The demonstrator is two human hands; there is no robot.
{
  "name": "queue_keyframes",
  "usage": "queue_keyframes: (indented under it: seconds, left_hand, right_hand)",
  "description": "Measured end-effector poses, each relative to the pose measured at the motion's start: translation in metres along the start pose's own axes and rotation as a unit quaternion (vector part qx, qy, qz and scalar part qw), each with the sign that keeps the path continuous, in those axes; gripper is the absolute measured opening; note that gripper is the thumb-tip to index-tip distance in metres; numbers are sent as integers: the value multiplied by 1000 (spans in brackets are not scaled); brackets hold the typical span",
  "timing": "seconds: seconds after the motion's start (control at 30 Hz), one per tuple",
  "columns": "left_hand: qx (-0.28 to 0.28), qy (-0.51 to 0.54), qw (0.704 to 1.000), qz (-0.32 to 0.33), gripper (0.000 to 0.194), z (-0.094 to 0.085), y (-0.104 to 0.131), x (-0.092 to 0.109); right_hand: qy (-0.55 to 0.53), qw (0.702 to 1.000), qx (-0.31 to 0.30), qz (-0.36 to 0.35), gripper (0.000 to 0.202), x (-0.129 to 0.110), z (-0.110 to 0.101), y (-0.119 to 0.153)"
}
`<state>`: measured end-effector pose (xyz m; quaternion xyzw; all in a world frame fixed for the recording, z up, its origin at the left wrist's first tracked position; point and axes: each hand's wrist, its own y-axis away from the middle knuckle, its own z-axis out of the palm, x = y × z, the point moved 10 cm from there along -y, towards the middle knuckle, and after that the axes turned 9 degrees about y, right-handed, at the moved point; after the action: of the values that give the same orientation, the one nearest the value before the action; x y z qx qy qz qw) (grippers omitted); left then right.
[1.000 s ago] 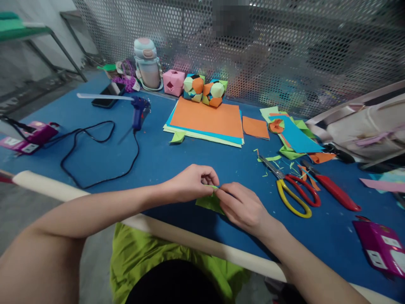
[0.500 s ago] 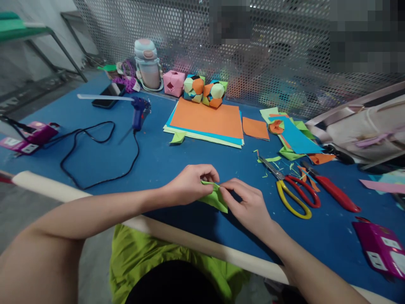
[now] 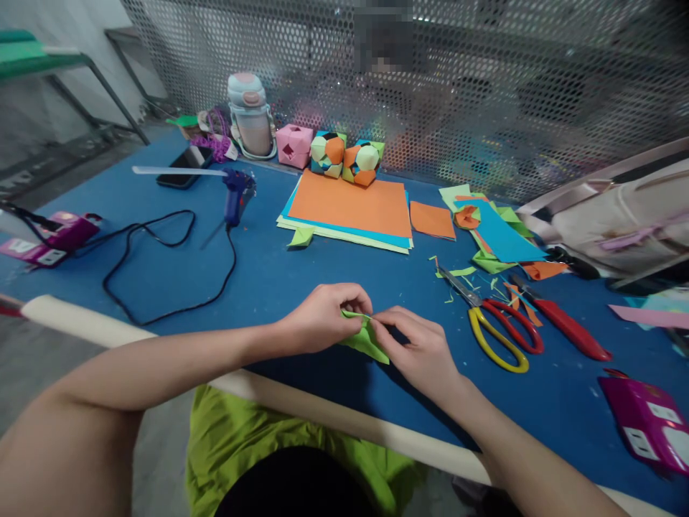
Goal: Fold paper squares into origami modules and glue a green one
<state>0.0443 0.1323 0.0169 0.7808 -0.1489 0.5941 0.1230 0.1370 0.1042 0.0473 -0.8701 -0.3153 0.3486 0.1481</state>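
A small folded piece of green paper (image 3: 370,343) is held between my two hands, above the blue table near its front edge. My left hand (image 3: 329,316) pinches its left side, fingers curled over. On the other side, my right hand (image 3: 417,339) grips the paper's upper edge between thumb and fingertips. The fingertips of both hands almost meet at the top of the paper. Beyond them lies a stack of coloured sheets (image 3: 349,203) with orange on top, and a small green folded piece (image 3: 301,237) rests at its front left corner.
Scissors (image 3: 498,337) and a red-handled tool (image 3: 573,329) lie at the right, near paper scraps (image 3: 500,230). A blue glue gun (image 3: 233,197) with its cable is at the left. Paper balls (image 3: 363,161), a pink cube (image 3: 293,146) and a bottle (image 3: 252,118) stand at the back.
Both hands keep their hold on the green paper and have barely moved. The camera view has shifted slightly.
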Motion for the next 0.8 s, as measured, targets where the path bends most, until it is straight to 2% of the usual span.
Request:
queue_keyframes:
  seconds: [0.2, 0.37, 0.63, 0.8]
  left_hand:
    - [-7, 2, 1000, -25, 13, -3, -4, -5]
    - [-28, -44, 997, -52, 19, -5, -7, -11]
    - [-42, -79, 995, -40, 22, -4, -7, -10]
    - [-60, -110, 992, -16, 25, -3, -6, -2]
  right_hand:
    - [-7, 1000, -1, 14, 14, 4, -2, 0]
    - [-2, 1000, -1, 26, 13, 9, -2, 0]
    - [0, 1000, -1, 1, 12, 6, -2, 1]
    - [-1, 1000, -3, -5, 12, 5, -1, 2]
